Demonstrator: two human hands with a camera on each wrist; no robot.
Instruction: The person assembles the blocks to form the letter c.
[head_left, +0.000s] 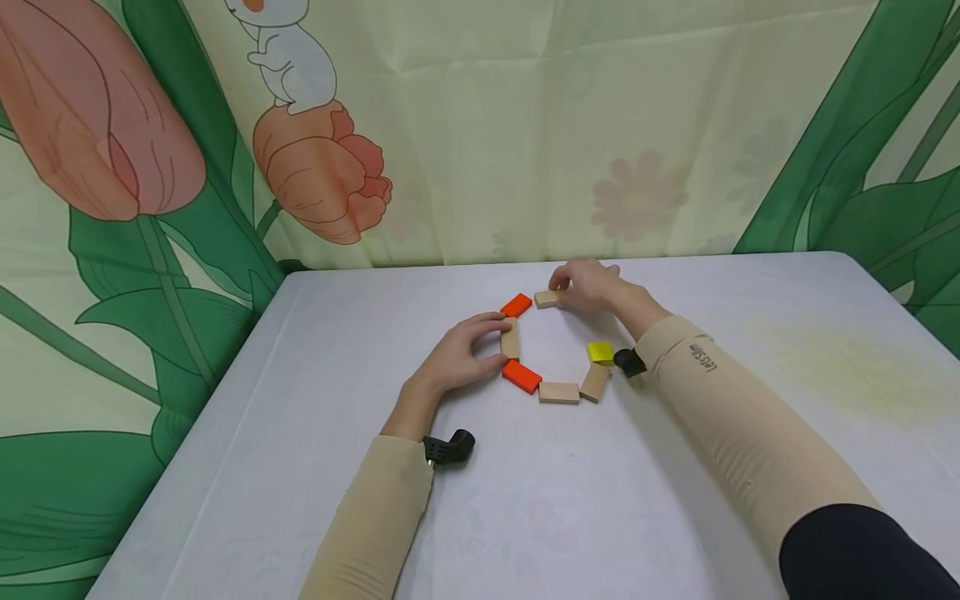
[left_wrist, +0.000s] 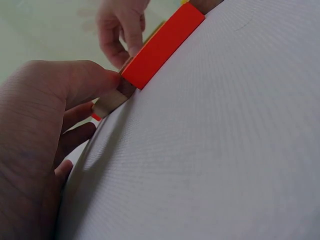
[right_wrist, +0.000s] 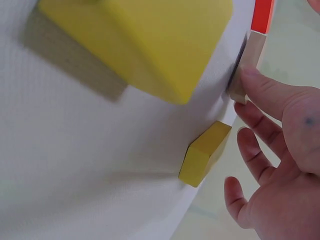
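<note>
My left hand (head_left: pixel 462 353) is at the left side of a ring of small blocks, thumb and fingers at the two ends of a plain wooden block (head_left: pixel 510 340). Red blocks (head_left: pixel 521 377) stand at both ends of that block. At the far side, my right hand (head_left: pixel 591 287) pinches another plain wooden block (head_left: pixel 547 299), thumb on its face in the right wrist view. One end of this block lies against a red block (right_wrist: pixel 262 15) there. A second yellow block (right_wrist: pixel 200 157), under the right hand in the head view, stands near its fingers.
Two plain wooden blocks (head_left: pixel 559 393) form the near side of the ring, and a yellow block (head_left: pixel 600 352) stands at its right by the right wrist camera (head_left: pixel 628 362). A white cloth covers the table (head_left: pixel 525 517); a printed curtain (head_left: pixel 487 150) hangs behind its far edge.
</note>
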